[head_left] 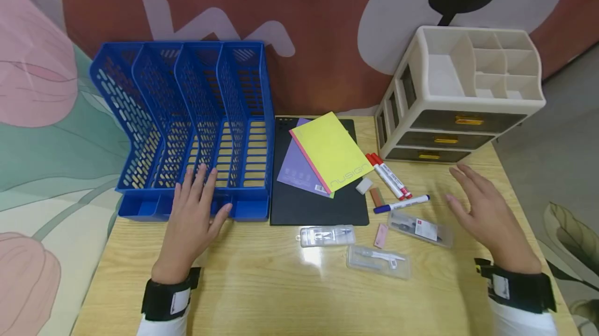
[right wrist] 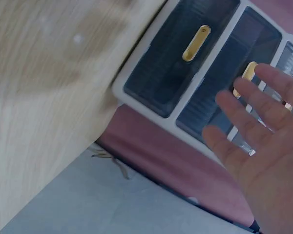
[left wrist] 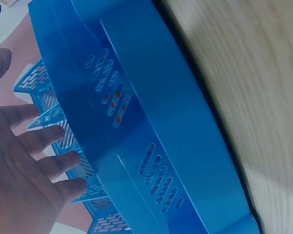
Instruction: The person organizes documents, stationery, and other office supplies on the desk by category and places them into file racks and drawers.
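Observation:
My left hand [head_left: 191,221] hovers at the front of a blue file rack [head_left: 194,190], its fingers extended over the front tray; whether they touch it I cannot tell. In the left wrist view the fingers [left wrist: 44,141] are spread beside the rack's blue wall [left wrist: 151,97]. My right hand [head_left: 486,214] is at the table's right, in front of a white desktop drawer unit [head_left: 484,99], fingers extended and holding nothing. In the right wrist view that hand [right wrist: 268,131] appears in front of the dark drawers with yellow handles [right wrist: 197,43].
A yellow notebook [head_left: 329,151] and a purple one [head_left: 299,169] lie on a black board [head_left: 318,214]. Nearby are red markers [head_left: 388,176], a blue marker [head_left: 402,204], a white eraser [head_left: 364,185], a pink eraser [head_left: 381,235] and clear cases [head_left: 327,236] on the wooden table [head_left: 281,299].

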A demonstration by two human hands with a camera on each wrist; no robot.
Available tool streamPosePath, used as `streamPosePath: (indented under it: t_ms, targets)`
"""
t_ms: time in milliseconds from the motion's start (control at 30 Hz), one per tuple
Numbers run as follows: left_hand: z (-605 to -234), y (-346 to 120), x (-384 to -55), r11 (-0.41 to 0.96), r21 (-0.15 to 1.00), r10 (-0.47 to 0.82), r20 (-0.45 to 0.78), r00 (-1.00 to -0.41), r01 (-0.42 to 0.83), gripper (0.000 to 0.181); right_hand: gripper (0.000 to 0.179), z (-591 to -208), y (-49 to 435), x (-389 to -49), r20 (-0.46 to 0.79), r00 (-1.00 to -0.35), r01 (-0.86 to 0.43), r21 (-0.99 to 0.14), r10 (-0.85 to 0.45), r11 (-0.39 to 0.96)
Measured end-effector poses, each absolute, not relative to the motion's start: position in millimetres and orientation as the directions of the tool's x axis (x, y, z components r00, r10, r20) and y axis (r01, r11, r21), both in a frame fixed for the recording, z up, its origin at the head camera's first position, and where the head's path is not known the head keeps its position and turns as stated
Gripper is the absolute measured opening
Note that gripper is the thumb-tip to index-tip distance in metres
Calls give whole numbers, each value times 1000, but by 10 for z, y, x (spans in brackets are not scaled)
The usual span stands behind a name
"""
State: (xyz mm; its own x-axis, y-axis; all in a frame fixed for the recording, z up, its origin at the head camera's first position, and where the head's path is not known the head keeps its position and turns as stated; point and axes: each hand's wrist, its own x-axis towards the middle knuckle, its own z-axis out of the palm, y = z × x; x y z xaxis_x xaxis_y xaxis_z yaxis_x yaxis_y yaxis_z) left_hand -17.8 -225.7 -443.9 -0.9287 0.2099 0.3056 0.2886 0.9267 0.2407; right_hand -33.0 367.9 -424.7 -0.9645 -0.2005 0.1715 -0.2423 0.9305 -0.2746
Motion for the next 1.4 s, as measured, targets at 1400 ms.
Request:
streamPosePath:
  t_ms: [1400]
  targets:
    - [-4170, -1695, -473, 845, 229, 353, 441, -826, 483, 64, 48, -4056, 2709, -693, 298, -873, -471, -313, -386, 824]
